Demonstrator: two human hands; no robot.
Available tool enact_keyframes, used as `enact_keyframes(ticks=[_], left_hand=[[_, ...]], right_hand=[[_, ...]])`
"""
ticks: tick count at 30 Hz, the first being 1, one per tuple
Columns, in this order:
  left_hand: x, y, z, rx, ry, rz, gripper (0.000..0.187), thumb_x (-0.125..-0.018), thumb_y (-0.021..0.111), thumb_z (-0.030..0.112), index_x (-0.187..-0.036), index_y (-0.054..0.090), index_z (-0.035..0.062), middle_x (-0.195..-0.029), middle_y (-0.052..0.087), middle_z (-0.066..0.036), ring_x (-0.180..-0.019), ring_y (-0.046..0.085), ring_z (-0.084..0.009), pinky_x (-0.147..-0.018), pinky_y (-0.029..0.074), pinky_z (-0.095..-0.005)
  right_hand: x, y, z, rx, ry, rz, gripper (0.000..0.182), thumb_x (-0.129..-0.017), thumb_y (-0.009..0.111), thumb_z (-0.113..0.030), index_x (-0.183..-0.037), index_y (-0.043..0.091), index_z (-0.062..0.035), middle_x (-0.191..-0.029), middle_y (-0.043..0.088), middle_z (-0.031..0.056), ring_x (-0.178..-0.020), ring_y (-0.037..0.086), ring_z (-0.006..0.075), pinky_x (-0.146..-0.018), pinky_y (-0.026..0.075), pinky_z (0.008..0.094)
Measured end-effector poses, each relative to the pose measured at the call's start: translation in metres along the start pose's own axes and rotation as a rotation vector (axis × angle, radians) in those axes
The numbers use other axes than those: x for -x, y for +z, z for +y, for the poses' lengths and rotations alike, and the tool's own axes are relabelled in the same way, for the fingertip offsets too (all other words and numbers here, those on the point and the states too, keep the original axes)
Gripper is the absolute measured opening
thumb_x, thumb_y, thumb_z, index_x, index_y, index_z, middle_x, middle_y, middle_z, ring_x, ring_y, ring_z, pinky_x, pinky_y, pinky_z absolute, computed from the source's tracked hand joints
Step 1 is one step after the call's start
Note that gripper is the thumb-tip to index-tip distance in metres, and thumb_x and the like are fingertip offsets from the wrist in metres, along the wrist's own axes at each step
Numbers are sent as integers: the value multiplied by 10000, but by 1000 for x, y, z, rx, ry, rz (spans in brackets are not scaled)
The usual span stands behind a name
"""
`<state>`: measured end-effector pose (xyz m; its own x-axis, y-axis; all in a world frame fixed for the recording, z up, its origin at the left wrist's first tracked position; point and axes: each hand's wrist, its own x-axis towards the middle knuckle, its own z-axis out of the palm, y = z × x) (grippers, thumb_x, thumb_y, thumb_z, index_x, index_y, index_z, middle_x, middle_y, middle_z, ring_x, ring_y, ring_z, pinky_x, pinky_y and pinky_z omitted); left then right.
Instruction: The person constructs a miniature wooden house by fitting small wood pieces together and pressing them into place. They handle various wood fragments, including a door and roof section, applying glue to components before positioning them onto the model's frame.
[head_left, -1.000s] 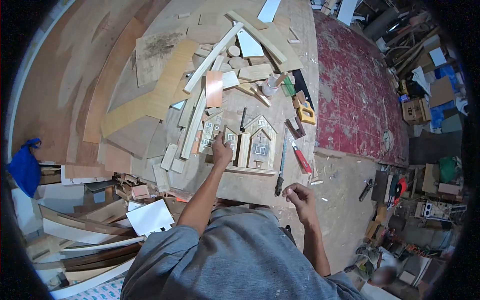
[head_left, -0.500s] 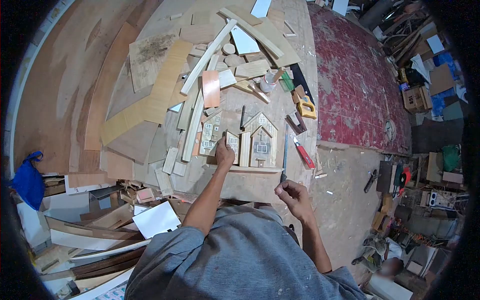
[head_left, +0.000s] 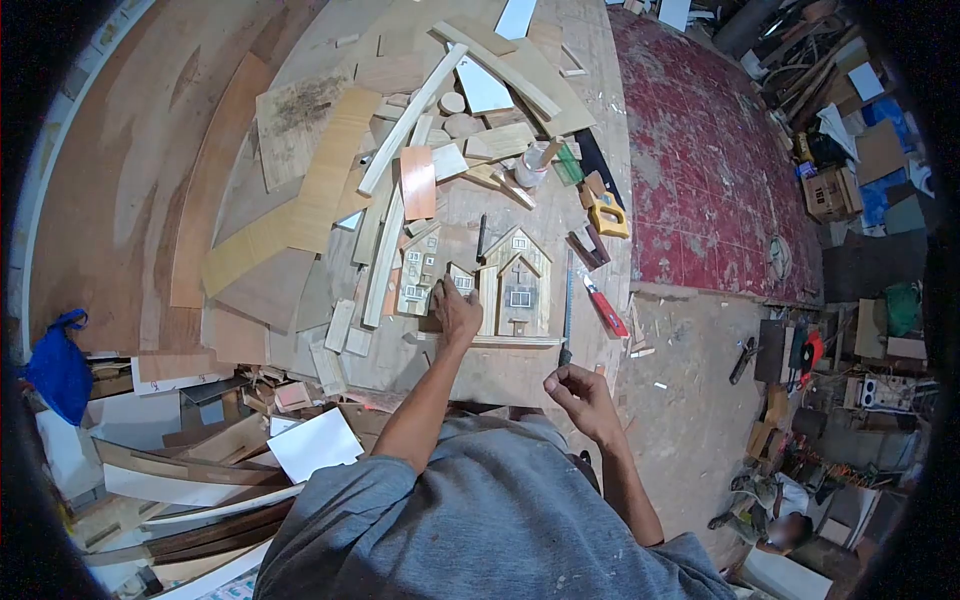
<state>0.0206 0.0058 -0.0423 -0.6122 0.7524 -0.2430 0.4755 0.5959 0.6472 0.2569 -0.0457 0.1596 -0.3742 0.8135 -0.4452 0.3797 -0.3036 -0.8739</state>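
Note:
Small wooden model houses lie flat on the workbench [head_left: 500, 375]: a tall narrow one [head_left: 417, 270], a little one [head_left: 461, 283] and a larger gabled one [head_left: 518, 282]. My left hand [head_left: 455, 310] rests on the little house, fingers pressing its lower part between the other two. My right hand [head_left: 572, 393] hovers over the bench's near edge with fingers curled; whether something small is pinched in it cannot be told.
Wood strips, offcuts and round discs [head_left: 455, 101] crowd the far bench. A metal ruler [head_left: 567, 305], red utility knife [head_left: 603, 305], yellow tool [head_left: 607, 214] and a cup [head_left: 531, 165] lie to the right. Scrap boards pile at the left; a red carpet [head_left: 720, 180] lies beyond.
My left hand slid slightly down and right onto the little house. My right hand rose a little toward the bench edge. The view shifted slightly.

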Motion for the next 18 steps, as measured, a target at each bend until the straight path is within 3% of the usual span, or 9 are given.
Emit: enact_keyframes(ticks=[2,4,9,11,14,17,18], left_hand=[[6,-5,6,9,10,-19,867,-804,726,282,-1450,281,-87,-1449,345,-302,-1374,308,-438,-1115,293,-532],[12,-7,12,13,0,-9,925,-765,766,320,-1450,285,-75,-1442,361,-307,-1366,318,-441,-1125,280,-523],[16,-7,18,-15,-7,-16,1027,-700,834,361,-1455,275,-54,-1452,347,-302,-1372,300,-444,-1134,259,-526],[16,-13,23,-7,-82,-104,1052,-734,814,332,-1501,187,-23,-1519,250,-274,-1429,224,-419,-1125,277,-568],[14,-5,20,-10,-44,-18,1061,-683,853,351,-1466,253,-40,-1447,344,-281,-1375,287,-440,-1152,220,-518],[15,-7,24,-26,-69,-29,1087,-681,853,356,-1481,223,-26,-1463,329,-285,-1388,267,-445,-1155,216,-519],[14,-5,22,-25,-69,-27,1087,-681,853,356,-1481,223,-26,-1463,329,-285,-1388,267,-445,-1155,216,-519]], right_hand=[[1,-2,1,-3,-3,-3,225,-895,712,-237,-878,677,-15,-748,627,-6,-671,499,70,-608,401,244],[3,-5,-3,49,61,-41,171,-921,686,-171,-909,651,-4,-821,632,-6,-793,564,78,-754,467,256],[7,-10,-1,40,70,-30,168,-919,687,-170,-914,655,-5,-816,635,-2,-787,566,80,-749,468,257],[8,-12,4,33,65,-26,166,-918,687,-170,-918,657,-6,-814,635,-1,-785,567,80,-746,468,257],[10,-15,7,39,67,-31,168,-917,689,-171,-927,662,-6,-815,638,-1,-783,567,79,-742,467,256],[12,-17,7,39,62,-30,171,-920,687,-176,-934,664,-7,-816,636,-5,-777,563,77,-736,465,256],[13,-17,9,18,44,-18,194,-913,694,-205,-919,668,-13,-794,629,-4,-730,534,74,-680,439,250]])
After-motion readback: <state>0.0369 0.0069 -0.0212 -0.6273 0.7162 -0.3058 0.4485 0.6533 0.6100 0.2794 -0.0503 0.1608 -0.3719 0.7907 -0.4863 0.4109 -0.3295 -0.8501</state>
